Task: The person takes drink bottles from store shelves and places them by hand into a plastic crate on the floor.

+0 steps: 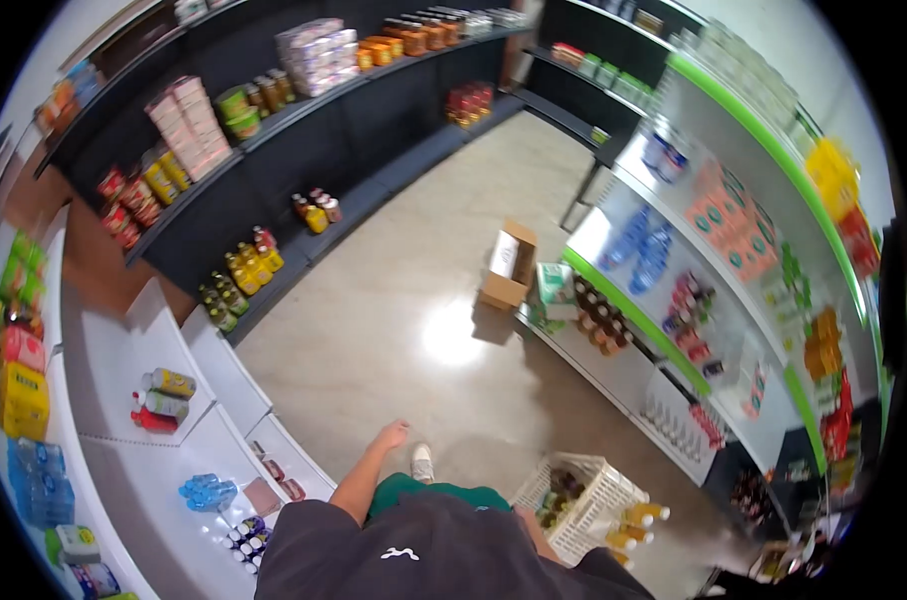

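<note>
My left hand (394, 434) is held out in front of my body, over the floor, with its fingers loosely bent and nothing visible in it. My right hand (525, 516) is low beside my body, mostly hidden by my shirt, right by the near left side of a white plastic basket (598, 497). Whether it grips the basket is not visible. Dark bottles (562, 492) lie inside the basket. Several yellow bottles (636, 522) with white caps show at its right side.
An open cardboard box (509, 265) stands on the floor by the right shelf unit (614, 240), beside a green and white carton (556, 290). Dark shelves (354, 150) with packaged goods line the back. White shelves (154, 460) with bottles stand close on my left.
</note>
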Demonstrator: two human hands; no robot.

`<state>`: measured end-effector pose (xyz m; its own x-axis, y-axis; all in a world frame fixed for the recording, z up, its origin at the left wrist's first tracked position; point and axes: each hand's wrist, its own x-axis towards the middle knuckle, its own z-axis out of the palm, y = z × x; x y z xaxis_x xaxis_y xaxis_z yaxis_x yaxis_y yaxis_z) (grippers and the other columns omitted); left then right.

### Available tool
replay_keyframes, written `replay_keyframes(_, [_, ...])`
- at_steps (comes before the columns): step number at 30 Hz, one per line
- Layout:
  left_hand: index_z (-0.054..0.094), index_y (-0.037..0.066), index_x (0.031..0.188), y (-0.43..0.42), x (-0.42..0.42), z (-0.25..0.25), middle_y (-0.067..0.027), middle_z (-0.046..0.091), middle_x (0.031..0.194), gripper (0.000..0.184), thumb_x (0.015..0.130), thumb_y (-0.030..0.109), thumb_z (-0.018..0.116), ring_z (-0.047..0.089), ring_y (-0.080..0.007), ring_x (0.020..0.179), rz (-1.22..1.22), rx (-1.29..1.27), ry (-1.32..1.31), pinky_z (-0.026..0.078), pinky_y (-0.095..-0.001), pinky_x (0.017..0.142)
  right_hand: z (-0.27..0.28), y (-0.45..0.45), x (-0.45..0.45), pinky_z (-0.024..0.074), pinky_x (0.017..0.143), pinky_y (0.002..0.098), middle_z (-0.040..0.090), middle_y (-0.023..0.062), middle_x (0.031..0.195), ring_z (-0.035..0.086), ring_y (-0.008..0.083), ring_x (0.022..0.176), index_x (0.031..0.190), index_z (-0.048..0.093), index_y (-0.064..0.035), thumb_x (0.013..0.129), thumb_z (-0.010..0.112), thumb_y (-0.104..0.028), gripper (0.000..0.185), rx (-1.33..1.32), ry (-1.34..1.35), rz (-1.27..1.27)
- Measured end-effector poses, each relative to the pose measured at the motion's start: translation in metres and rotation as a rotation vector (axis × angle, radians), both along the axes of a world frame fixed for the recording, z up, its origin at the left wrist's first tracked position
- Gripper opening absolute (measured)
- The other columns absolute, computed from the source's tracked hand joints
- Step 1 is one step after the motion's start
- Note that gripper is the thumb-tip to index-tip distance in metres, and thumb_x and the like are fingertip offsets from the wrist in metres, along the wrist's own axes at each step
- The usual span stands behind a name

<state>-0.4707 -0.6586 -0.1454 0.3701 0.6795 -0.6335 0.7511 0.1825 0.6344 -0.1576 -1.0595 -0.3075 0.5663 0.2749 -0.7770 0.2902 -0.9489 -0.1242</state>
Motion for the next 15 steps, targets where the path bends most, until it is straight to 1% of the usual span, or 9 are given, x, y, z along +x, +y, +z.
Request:
replay_keyframes(1, [0.062,0.008,0.108,0.019,-0.029,0.011,-0.0175,0.065,0.105,0.030,0.082,0.020,0.054,0.061,-0.0315,0.101,0.144,-0.025,-0.037,0.047,-0.0398,0.088,-0.026,0.040,0.007,0.0513,0.071,0.0426,0.062,0.0236,0.102,0.064,0.0254,0.083,0.099,0.065,0.0007,0.084,0.057,-0.028,0.033,0.000,-0.100,0.156])
replay_keyframes(3, [0.062,0.008,0.106,0.042,-0.090,-0.021,-0.0186,0.065,0.101,0.030,0.082,0.023,0.054,0.062,-0.0326,0.097,0.327,0.080,-0.067,0.049,-0.0411,0.083,0.130,0.185,0.001,0.0524,0.058,0.0368,0.066,0.0165,0.088,0.065,0.0212,0.067,0.099,0.063,0.0002,0.085,0.056,-0.024,0.029,0.129,0.218,0.033])
replay_keyframes(5, [0.063,0.006,0.103,0.057,-0.151,-0.068,-0.0199,0.066,0.095,0.030,0.081,0.026,0.055,0.063,-0.0349,0.091,0.499,0.158,0.018,0.049,-0.0428,0.077,0.143,0.257,0.016,0.0501,0.049,0.0305,0.067,0.0107,0.077,0.062,0.0171,0.055,0.099,0.061,-0.0002,0.086,0.054,-0.022,0.026,0.594,0.309,-0.155])
replay_keyframes(7, [0.062,0.004,0.100,0.048,-0.184,-0.043,-0.0212,0.065,0.092,0.032,0.081,0.029,0.056,0.062,-0.0369,0.089,0.666,0.321,0.191,0.049,-0.0451,0.076,0.197,0.326,0.024,0.0497,0.048,0.0296,0.066,0.0116,0.077,0.062,0.0171,0.057,0.100,0.057,-0.0006,0.086,0.053,-0.022,0.025,0.712,0.343,-0.300])
replay_keyframes(9, [0.063,0.003,0.099,0.030,-0.208,-0.038,-0.0214,0.065,0.097,0.031,0.084,0.027,0.050,0.062,-0.0367,0.090,0.792,0.285,0.280,0.048,-0.0460,0.079,0.202,0.362,0.038,0.0491,0.047,0.0290,0.065,0.0120,0.076,0.062,0.0172,0.057,0.101,0.056,-0.0003,0.087,0.052,-0.020,0.024,0.706,0.292,-0.319])
replay_keyframes(11, [0.066,-0.001,0.079,0.013,-0.229,-0.067,-0.0233,0.065,0.083,0.035,0.083,0.025,0.043,0.064,-0.0352,0.077,0.429,0.314,0.532,0.050,-0.0430,0.070,0.174,0.375,0.056,0.0464,0.039,0.0311,0.064,0.0157,0.073,0.060,0.0212,0.048,0.099,0.055,0.0020,0.085,0.052,-0.018,0.024,0.632,0.267,-0.306])
replay_keyframes(13, [0.062,-0.001,0.081,0.014,-0.232,-0.065,-0.0189,0.061,0.074,0.031,0.079,0.027,0.049,0.061,-0.0309,0.072,0.792,-0.245,0.307,0.050,-0.0483,0.059,0.138,0.362,0.073,0.0463,0.038,0.0348,0.061,0.0170,0.068,0.059,0.0246,0.048,0.094,0.055,0.0029,0.082,0.056,-0.018,0.024,0.395,0.116,-0.110])
replay_keyframes(14, [0.059,0.001,0.093,0.009,-0.211,-0.071,-0.0166,0.057,0.081,0.033,0.079,0.030,0.052,0.056,-0.0297,0.071,0.961,-0.270,0.263,0.048,-0.0499,0.054,0.131,0.352,0.075,0.0469,0.039,0.0385,0.061,0.0168,0.069,0.061,0.0273,0.051,0.092,0.056,0.0026,0.081,0.057,-0.020,0.025,0.339,0.157,-0.100])
replay_keyframes(15, [0.054,-0.009,0.115,0.014,-0.202,-0.071,-0.0237,0.062,0.107,0.050,0.087,0.032,0.048,0.061,-0.0356,0.096,0.834,-0.352,0.331,0.050,-0.0460,0.075,0.128,0.346,0.078,0.0521,0.048,0.0411,0.062,0.0214,0.068,0.061,0.0286,0.051,0.079,0.059,0.0036,0.078,0.055,-0.022,0.026,0.098,0.122,-0.026])
